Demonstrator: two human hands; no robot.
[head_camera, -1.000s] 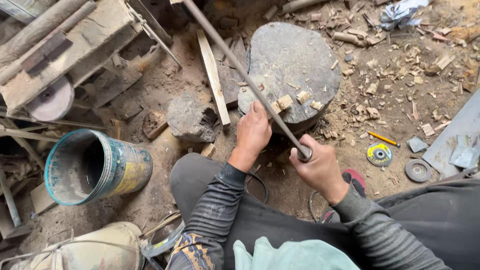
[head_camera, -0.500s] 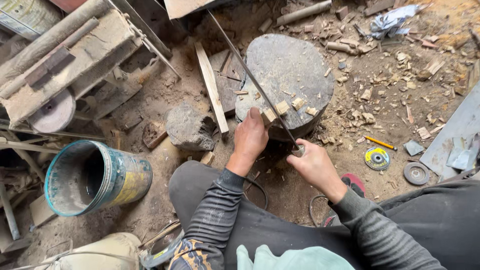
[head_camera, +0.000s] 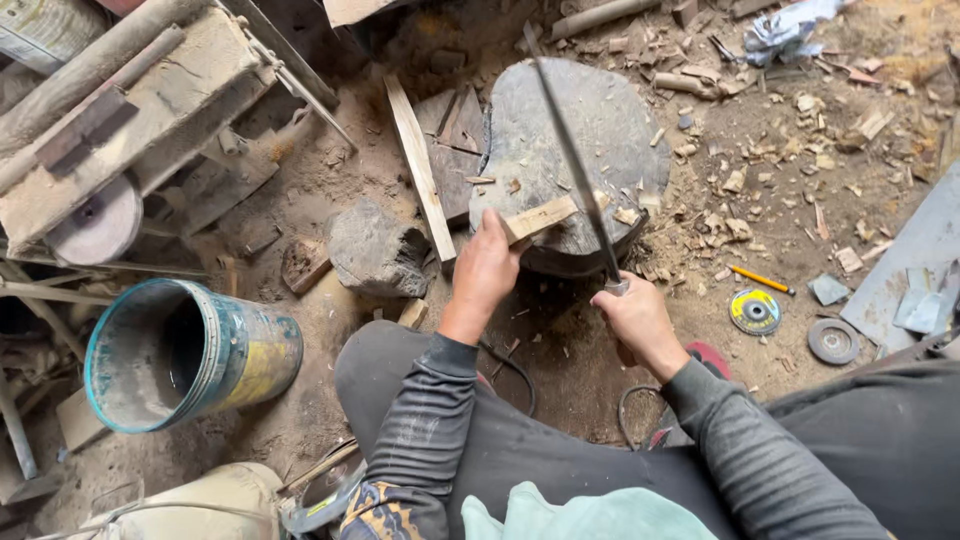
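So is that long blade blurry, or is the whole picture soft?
Head view: only the blade is streaked with motion blur; the right hand, the left hand holding the wood strip, and the stone block look sharp, under soft, even light.

My left hand grips a small flat piece of wood, which lies on the near edge of the round chopping block. My right hand is closed on the handle of a long dark blade that slants up and away over the wood, just right of my left fingers
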